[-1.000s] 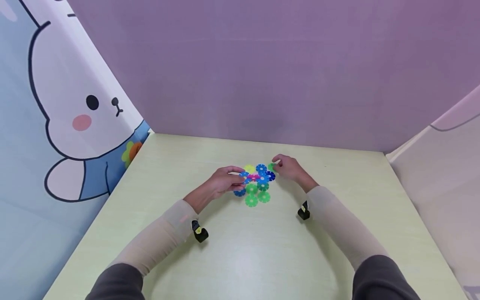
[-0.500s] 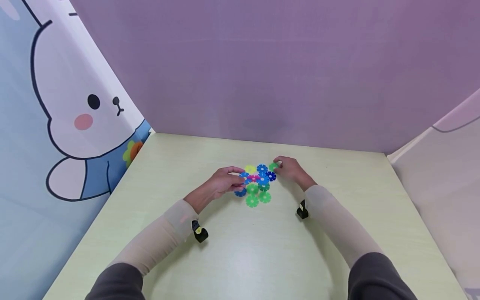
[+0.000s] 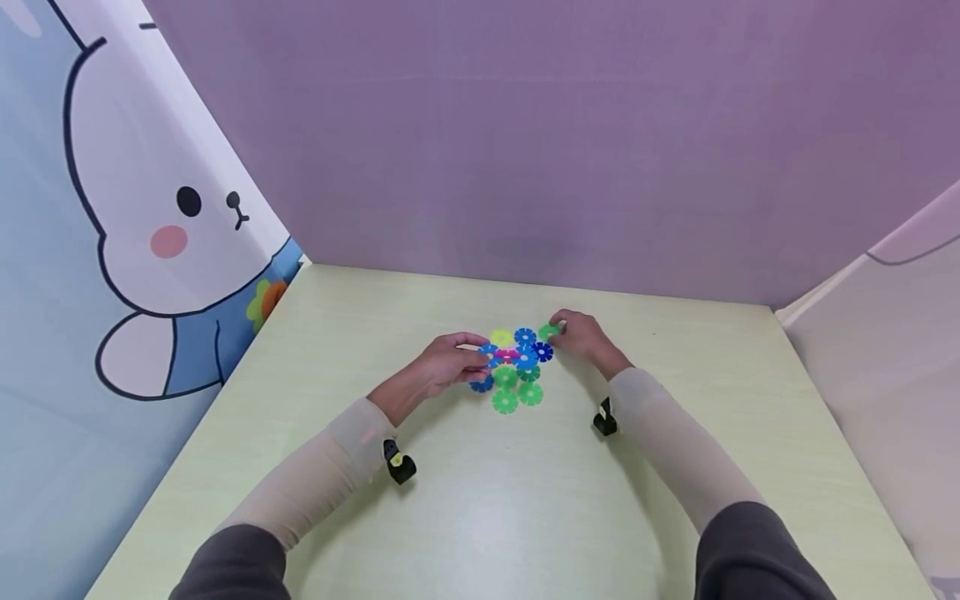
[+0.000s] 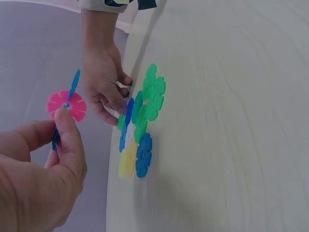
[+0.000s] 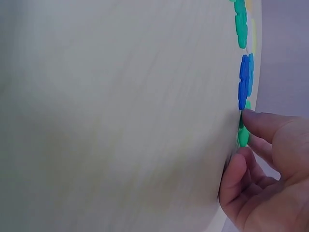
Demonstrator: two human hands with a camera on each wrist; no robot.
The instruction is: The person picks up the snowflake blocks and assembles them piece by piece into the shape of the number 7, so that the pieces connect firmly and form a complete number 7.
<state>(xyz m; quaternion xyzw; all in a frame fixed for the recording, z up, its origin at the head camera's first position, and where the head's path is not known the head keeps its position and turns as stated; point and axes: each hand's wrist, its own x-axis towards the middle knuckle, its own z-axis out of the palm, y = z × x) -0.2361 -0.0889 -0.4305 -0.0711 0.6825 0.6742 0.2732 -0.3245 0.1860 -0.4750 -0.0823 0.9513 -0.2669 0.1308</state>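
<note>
Between thumb and fingers, my left hand (image 3: pixel 450 362) holds a small joined piece above the table. It is a pink flower-shaped interlocking disc (image 4: pixel 55 104) with a blue disc (image 4: pixel 75 84) slotted in edge-on at one side and another blue disc (image 4: pixel 55 140) at the fingertips. At the far right of a group of loose discs, my right hand (image 3: pixel 583 335) pinches a green disc (image 5: pixel 244 137) by its edge, thumb on top. That disc looks tilted in the head view. A dark blue disc (image 5: pixel 243 84) lies right beside it.
Several loose discs lie flat close together: green ones (image 3: pixel 506 402) nearest the person, a yellow one (image 3: pixel 502 337) at the back, blue ones (image 3: pixel 525 336) among them. The pale table (image 3: pixel 480 500) ends at a purple backdrop (image 3: pixel 525 150). A cartoon-print cloth (image 3: pixel 150 208) hangs at left.
The green disc at my right fingertips has tilted and shifted slightly away from the group. My left hand keeps its hold on the joined piece, nearly still.
</note>
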